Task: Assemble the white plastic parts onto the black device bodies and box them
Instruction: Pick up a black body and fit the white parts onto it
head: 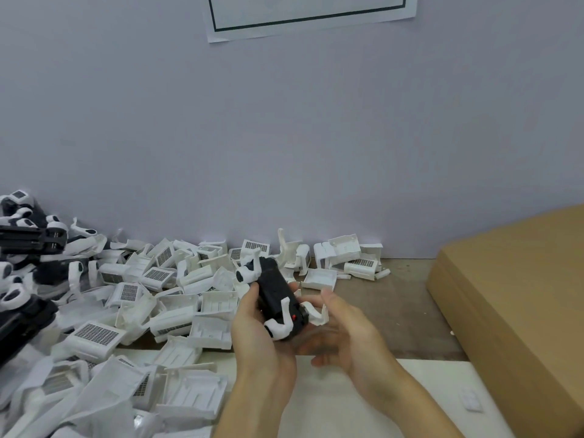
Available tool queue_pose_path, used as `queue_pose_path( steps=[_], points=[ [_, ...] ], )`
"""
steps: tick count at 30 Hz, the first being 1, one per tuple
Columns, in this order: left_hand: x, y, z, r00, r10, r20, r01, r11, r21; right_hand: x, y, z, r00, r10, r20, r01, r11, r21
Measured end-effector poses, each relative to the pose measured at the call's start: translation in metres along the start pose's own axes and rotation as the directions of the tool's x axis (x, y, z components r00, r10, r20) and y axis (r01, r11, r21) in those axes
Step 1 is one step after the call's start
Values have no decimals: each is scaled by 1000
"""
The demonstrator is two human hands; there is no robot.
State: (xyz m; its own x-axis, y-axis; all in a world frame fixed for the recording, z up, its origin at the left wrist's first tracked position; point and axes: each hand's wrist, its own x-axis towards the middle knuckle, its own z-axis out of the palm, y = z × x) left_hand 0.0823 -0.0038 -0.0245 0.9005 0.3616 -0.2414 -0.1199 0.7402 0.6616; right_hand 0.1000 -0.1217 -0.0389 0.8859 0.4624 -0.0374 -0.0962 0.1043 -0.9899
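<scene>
Black device body lies tilted, far end up-left, cradled in the left hand; white clips sit at both its ends. A loose white clip sits in the right hand. White plastic parts lie heaped on the counter; a closed cardboard box stands at the right.

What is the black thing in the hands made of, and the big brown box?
The black body looks like matte hard plastic: dull, smooth, moulded edges, with white clips snapped on. The box looks like plain cardboard: flat tan surface, no shine, layered edge.
</scene>
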Motion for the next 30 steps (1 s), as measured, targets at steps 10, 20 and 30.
queue_pose_path(
  steps=[10, 20, 30],
  points=[
    [-1, -11, 1, 998, 52, 27, -58, 963, 263, 2, 0, 12, 999, -41, -14, 40, 997, -73],
    [-2, -10, 0, 997, 36, 62, -49, 974, 223, 1, 2, 12, 998, -56, 37, 56, 998, -4],
    [0, -10, 0, 993, 93, 67, -108, 953, 284, -3, 0, 12, 994, -103, 20, 104, 989, -100]
  ],
)
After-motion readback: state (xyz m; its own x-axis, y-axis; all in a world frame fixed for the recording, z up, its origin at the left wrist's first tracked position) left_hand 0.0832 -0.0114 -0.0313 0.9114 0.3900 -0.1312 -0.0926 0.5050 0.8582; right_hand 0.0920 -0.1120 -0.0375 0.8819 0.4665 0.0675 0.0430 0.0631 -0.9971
